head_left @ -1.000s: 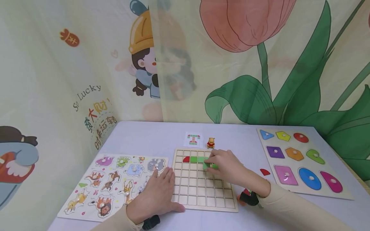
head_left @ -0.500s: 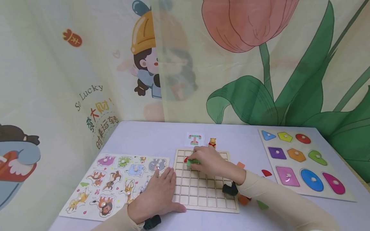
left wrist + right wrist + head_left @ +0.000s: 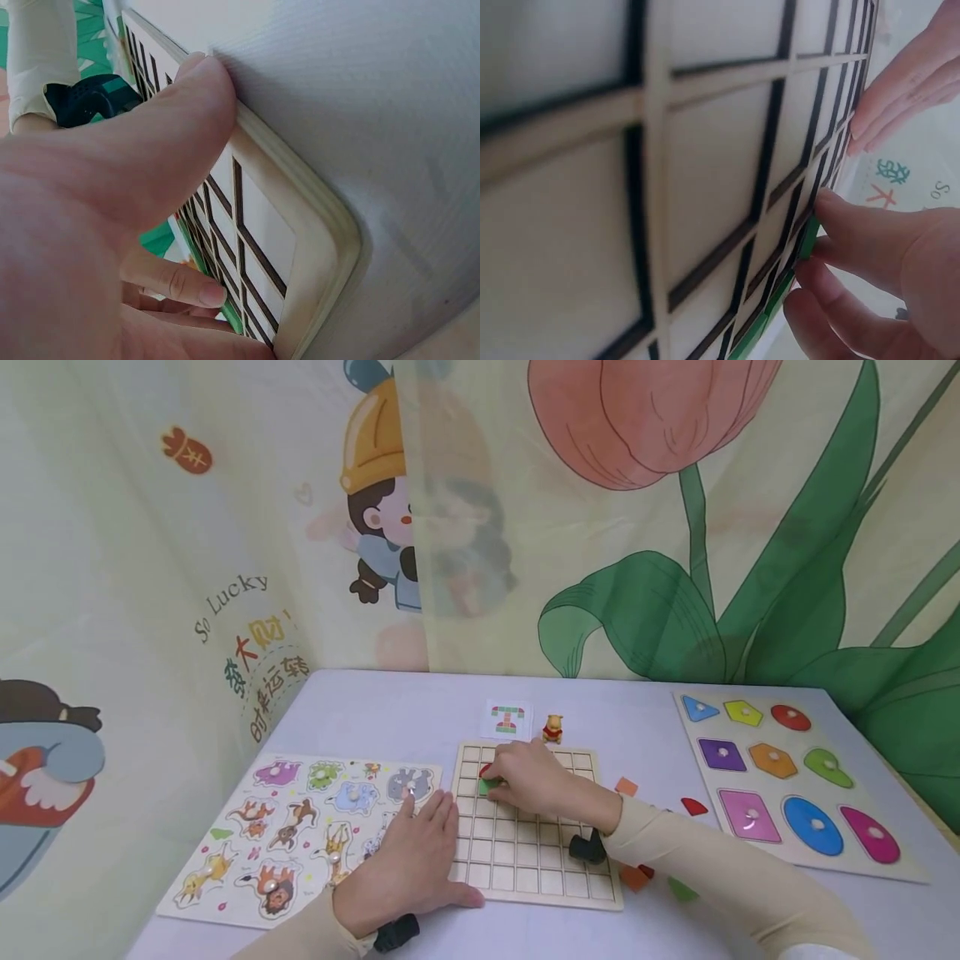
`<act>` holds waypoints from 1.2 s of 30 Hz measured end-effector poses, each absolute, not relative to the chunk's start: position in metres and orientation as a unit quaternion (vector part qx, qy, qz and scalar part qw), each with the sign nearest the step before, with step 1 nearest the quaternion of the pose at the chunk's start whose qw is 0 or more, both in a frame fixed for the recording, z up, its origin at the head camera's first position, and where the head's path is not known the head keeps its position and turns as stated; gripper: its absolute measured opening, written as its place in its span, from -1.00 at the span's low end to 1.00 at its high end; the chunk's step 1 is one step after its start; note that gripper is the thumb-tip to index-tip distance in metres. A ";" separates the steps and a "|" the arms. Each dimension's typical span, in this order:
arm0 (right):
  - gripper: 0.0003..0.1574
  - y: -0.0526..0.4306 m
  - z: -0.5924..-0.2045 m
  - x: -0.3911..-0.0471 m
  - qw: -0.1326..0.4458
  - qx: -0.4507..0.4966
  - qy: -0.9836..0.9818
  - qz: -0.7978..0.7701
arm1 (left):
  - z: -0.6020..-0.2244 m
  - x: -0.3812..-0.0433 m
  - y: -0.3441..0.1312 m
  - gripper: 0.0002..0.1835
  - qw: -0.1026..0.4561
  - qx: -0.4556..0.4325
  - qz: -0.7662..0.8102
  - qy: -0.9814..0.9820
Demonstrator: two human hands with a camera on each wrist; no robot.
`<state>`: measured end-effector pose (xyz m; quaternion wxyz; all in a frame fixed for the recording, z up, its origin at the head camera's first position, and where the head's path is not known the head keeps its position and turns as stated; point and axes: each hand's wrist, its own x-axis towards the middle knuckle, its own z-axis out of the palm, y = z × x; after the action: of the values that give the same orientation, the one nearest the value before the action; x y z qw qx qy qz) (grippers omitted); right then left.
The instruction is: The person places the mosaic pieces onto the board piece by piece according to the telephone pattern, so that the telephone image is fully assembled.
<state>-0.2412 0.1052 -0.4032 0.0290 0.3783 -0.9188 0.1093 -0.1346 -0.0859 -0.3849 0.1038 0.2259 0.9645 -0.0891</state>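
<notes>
Only a handful of coloured pieces seem to be on the grid board point(image 3: 503, 878), so I'd call it early days. A red piece point(image 3: 485, 770) pokes out near the board's far left corner, and just on the near side of it the right hand point(image 3: 536, 777) has its grip pinching a green piece point(image 3: 486, 787) between thumb and fingertips, right down at board level. Can't tell if it's seated in a cell. More green pieces point(image 3: 759, 334) show along the board past those fingers in the right wrist view, but the hand hides them from above, so no exact count from me. Left hand point(image 3: 412, 864) is spread flat along the board's left edge, thumb at its near edge, holding nothing.

If the pattern card point(image 3: 507, 720) just beyond the board is the guide, most of it looks left to do: the board's middle and near cells that show are bare. Spare bits lie on the bench point(image 3: 390, 706) to the board's right: an orange square point(image 3: 626, 787), a red quarter piece point(image 3: 693, 807) and a loose green one point(image 3: 682, 890)
</notes>
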 end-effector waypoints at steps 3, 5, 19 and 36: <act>-0.67 0.105 -0.402 -0.241 0.035 0.379 -0.918 0.111 | -0.385 -0.135 -0.085 0.29 0.102 0.224 -0.087 0.965; -0.66 0.105 -0.402 -0.241 0.039 0.381 -0.917 0.112 | -0.384 -0.135 -0.085 0.30 0.101 0.225 -0.086 0.965; -0.65 0.106 -0.403 -0.241 0.038 0.393 -0.910 0.124 | -0.384 -0.135 -0.085 0.30 0.104 0.224 -0.091 0.965; -0.60 0.122 -0.388 -0.235 0.045 0.395 -0.904 0.159 | -0.385 -0.135 -0.086 0.30 0.101 0.225 -0.084 0.965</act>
<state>-0.2353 0.1217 -0.3878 0.0452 0.3945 -0.9038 0.1595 -0.1350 -0.0856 -0.3846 0.1010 0.2247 0.9655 -0.0845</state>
